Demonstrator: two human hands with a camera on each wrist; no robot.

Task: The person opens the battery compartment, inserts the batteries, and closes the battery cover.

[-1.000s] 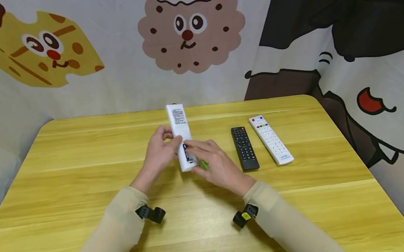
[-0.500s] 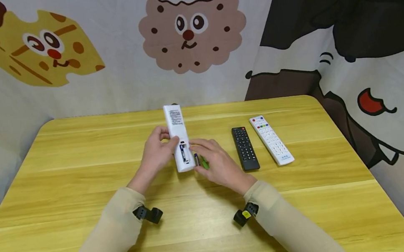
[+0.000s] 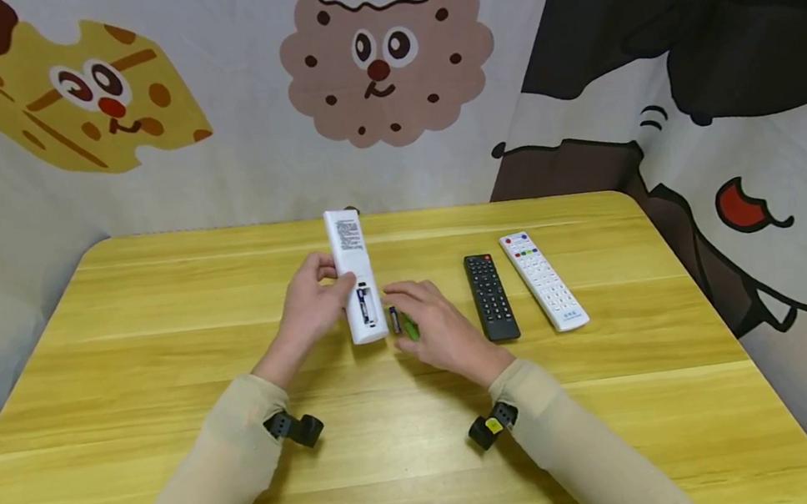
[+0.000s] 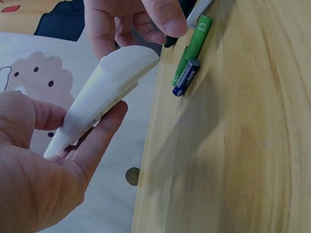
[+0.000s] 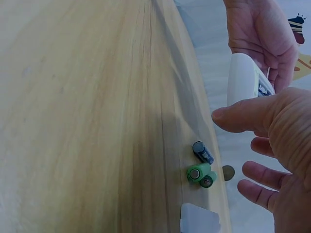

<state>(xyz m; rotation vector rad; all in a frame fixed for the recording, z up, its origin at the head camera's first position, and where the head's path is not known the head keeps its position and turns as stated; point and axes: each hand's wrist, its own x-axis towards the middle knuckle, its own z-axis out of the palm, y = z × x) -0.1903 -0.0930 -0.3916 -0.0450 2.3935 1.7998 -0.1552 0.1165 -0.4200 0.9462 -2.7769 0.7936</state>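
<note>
At twelve o'clock, the left hand [image 3: 307, 302] grips a white remote [image 3: 349, 260], battery bay [image 3: 370, 305] uncovered. At the remote's four o'clock, the right hand [image 3: 438, 325] is relaxed, holding nothing; its brush could roll the loose blue battery [image 4: 186, 78] or green batteries [image 4: 199, 38], while overtilting might spill the seated cell [image 3: 362, 306].

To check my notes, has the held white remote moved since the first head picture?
Yes: the held white remote shifted slightly left, away from the black remote.
</note>
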